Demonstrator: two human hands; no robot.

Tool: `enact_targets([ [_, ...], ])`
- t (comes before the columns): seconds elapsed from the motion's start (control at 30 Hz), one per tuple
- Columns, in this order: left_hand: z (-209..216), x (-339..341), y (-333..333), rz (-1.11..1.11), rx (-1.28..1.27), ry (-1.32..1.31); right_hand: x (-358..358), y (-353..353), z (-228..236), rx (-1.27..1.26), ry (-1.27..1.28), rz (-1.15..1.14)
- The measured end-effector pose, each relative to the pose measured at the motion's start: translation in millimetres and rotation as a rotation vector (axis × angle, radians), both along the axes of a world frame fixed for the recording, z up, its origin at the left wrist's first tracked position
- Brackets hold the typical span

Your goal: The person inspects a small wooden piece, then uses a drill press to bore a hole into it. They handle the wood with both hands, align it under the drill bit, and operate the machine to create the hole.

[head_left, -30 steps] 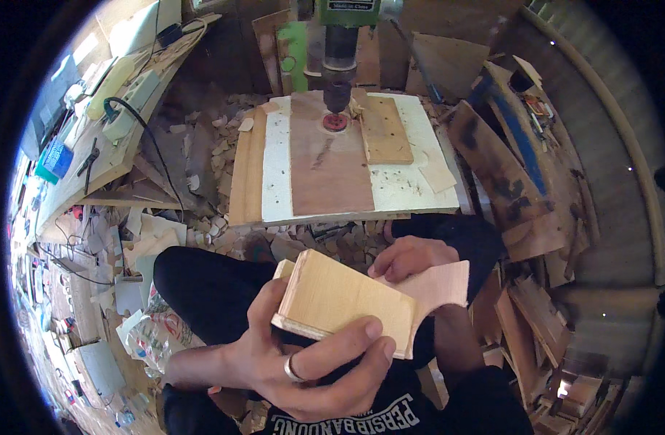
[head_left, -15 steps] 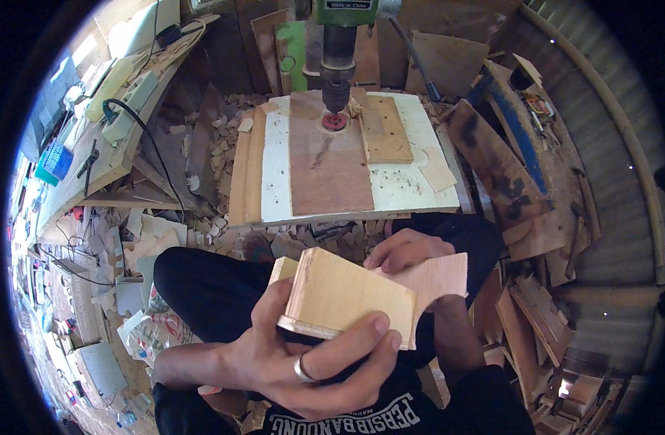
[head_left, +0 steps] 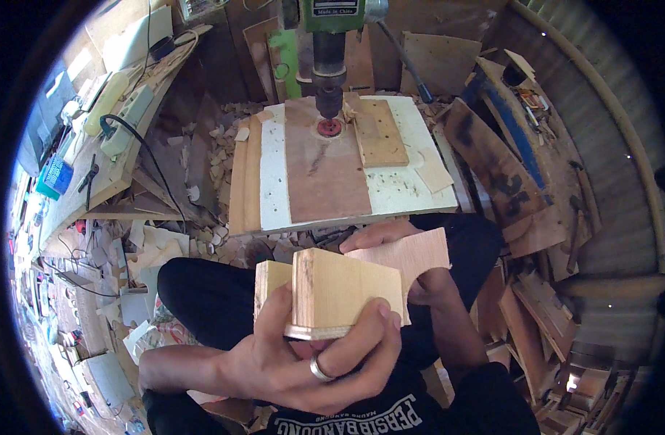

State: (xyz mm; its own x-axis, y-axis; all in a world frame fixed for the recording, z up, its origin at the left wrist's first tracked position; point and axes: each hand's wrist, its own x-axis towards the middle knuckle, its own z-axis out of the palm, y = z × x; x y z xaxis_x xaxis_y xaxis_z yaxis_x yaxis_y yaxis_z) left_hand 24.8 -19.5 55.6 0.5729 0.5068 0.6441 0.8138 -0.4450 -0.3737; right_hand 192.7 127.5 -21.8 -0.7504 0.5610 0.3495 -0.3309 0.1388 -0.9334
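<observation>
Pale yellow-tan wood with fine straight grain is showing on the wooden block (head_left: 347,290). Behind the block, the thin plywood piece (head_left: 412,255) is looking pinkish-tan. A silver ring (head_left: 320,369) is glinting below the block. Beyond the block, the white board (head_left: 274,181) is carrying a reddish-brown panel (head_left: 325,170) and a red sanding drum (head_left: 329,128).

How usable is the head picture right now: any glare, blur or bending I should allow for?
Head view: sharp on the wooden block held in the left hand; the right hand sits behind it, partly hidden. Daylight whitens the drill-press table, without blinding glare. Fisheye bends the bench edge at left; the corners are black.
</observation>
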Motion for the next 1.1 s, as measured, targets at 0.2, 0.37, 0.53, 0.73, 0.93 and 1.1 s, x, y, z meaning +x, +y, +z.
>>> enact_targets([
  [0.2,11.8,-8.9,1.9,-0.036,0.006,0.184,-5.5,0.9,3.0,-0.046,-0.027,0.020],
  [0.37,17.6,-11.0,0.9,-0.038,0.000,0.225,-8.9,2.3,-0.1,-0.032,-0.014,0.046],
  [0.53,20.6,-10.4,-2.1,-0.002,0.009,0.271,-12.0,6.1,-2.8,0.059,0.046,0.062],
  [0.73,17.6,-9.7,-3.3,-0.007,-0.007,0.229,-12.6,4.6,-1.4,0.079,0.018,0.047],
  [0.93,11.6,-6.5,-8.3,0.039,-0.036,0.154,-12.0,6.2,-6.7,0.118,0.010,0.029],
  [1.1,-15.7,-28.4,13.5,-0.120,-0.403,-0.387,-3.3,-1.3,-23.3,0.065,-0.038,-0.078],
])
